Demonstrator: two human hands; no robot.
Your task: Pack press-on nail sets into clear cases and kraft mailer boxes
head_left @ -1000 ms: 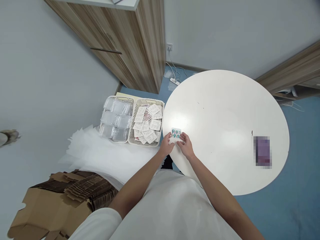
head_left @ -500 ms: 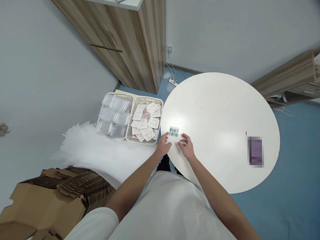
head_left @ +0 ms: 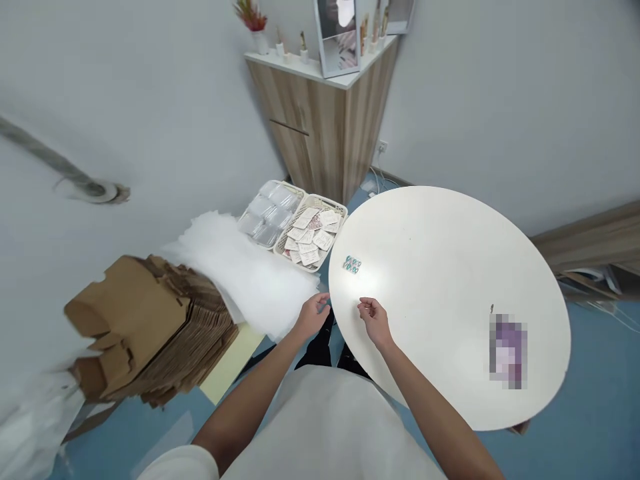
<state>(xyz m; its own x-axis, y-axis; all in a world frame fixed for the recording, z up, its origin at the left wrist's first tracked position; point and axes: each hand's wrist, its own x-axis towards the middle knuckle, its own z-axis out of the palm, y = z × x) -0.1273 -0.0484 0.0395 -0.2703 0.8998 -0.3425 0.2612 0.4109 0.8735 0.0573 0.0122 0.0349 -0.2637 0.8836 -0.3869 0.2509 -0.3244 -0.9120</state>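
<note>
A small set of teal and silver press-on nails (head_left: 352, 265) lies in two rows on the white round table (head_left: 440, 267), near its left edge. My left hand (head_left: 313, 315) hovers at the table's rim with thumb and fingers apart, holding nothing. Over the table, below the nail set, is my right hand (head_left: 376, 321), its fingers loosely bent and nothing visible in them. Neither hand touches the nails.
Left of the table stand a basket of printed cards (head_left: 310, 237) and a basket of clear plastic boxes (head_left: 270, 210). White foam sheets (head_left: 250, 280) and folded cardboard boxes (head_left: 150, 320) lie nearer. A blurred purple item (head_left: 509, 350) rests at the table's right.
Both hands have drawn back toward me, away from the nail set, which stays on the table. My view has tilted up and turned left, showing the cabinet top.
</note>
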